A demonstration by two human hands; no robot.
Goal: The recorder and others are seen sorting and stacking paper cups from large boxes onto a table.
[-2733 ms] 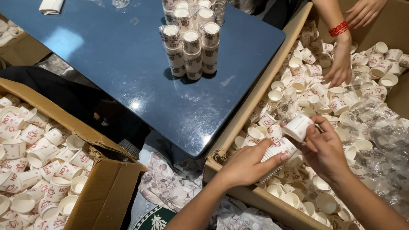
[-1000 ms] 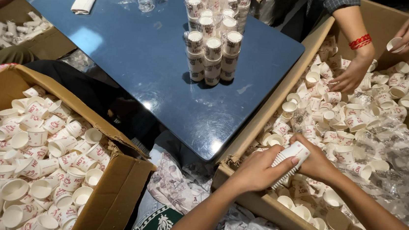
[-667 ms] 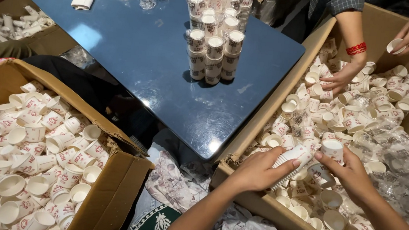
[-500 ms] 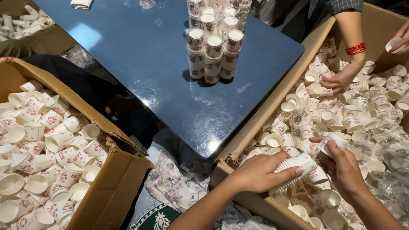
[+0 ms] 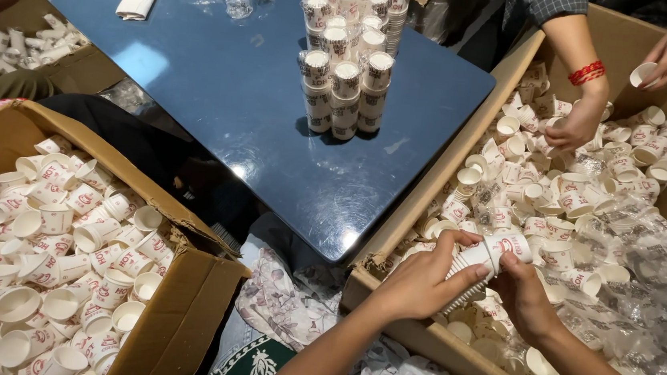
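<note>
Over carton (image 5: 391,266): cup stack (image 5: 481,265) in both grips.

Stack: nested white paper cups (image 5: 486,261) with red print — ribbed rims showing.
Pose: lying tilted, top end up-right.
Place: over the right cardboard box's near edge.
Count: perhaps a dozen — unclear.

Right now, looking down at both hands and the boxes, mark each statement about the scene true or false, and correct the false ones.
1. Both hands hold one stack of cups. True: left hand, right hand.
2. The stack is held over the table. False: over the right box.
3. Cup stacks stand upright on the table. True.
4. The left box holds no cups. False: it is full of loose cups.
5. A person's wrist across the right box wears a red band. True.
</note>
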